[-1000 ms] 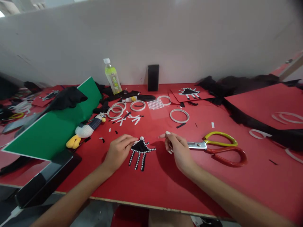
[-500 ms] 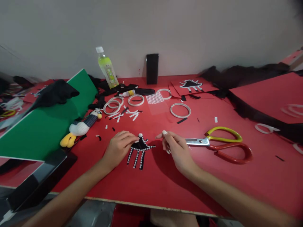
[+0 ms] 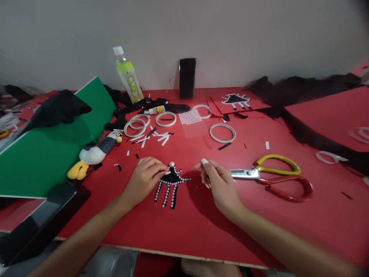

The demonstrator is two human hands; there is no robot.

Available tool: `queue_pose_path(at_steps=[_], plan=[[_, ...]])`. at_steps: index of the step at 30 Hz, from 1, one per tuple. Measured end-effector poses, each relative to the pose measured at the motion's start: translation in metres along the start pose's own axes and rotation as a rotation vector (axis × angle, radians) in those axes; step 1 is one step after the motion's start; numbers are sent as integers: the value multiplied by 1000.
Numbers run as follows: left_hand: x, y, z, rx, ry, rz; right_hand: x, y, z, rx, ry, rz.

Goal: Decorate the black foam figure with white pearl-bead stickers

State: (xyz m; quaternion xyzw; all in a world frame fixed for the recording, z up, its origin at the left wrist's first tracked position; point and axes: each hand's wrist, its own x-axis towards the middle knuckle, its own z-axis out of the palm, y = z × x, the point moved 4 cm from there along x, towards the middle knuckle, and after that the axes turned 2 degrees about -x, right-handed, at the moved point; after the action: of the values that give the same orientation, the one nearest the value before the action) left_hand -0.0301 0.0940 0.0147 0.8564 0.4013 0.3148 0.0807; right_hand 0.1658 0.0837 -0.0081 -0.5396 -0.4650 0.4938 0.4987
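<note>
A black cutout (image 3: 173,177) edged with white pearl beads lies flat on the red tabletop. Three beaded strips hang down from it, and one larger pearl (image 3: 172,164) sits at its top. My left hand (image 3: 148,175) has its fingertips pinched together on the cutout's upper left edge and hides part of it. To the right of the cutout, apart from it, my right hand (image 3: 217,179) is held with thumb and index finger closed together; whatever may be between them is too small to name. Large scissors (image 3: 250,173) with one yellow and one red handle lie just beyond this hand.
Behind the cutout lie a sheet of pearl stickers (image 3: 189,117), several tape rolls (image 3: 222,133), paper scraps and a small glue bottle (image 3: 157,110). A drink bottle (image 3: 128,77) and phone (image 3: 187,79) stand farther back. Left are a bird plush (image 3: 99,150) and green board (image 3: 43,157).
The camera view has shifted slightly. Both hands keep nearly the same pose, the left at the cutout and the right beside the scissors.
</note>
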Motion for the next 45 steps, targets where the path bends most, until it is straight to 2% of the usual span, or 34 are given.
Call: queue_pose_path(at_steps=[3,11,17,27,33,37,45], plan=[[-1,-1,2,13,-32,-2,0,1,-1,7,12,1],[6,-9,-3,-54,-2,41,1,3,-1,44,9,-17],[8,-4,-3,-152,-35,40,2,1,-2,52,11,-23],[10,-12,4,-353,-143,-133,1,0,-3,47,8,-31],[10,-21,14,-395,-114,-280,1,-1,-2,45,1,-11],[11,-24,18,-447,-140,-341,-1,-3,-1,25,-20,-21],[7,-17,17,-364,-73,-166,-1,-2,0,9,-15,-18]])
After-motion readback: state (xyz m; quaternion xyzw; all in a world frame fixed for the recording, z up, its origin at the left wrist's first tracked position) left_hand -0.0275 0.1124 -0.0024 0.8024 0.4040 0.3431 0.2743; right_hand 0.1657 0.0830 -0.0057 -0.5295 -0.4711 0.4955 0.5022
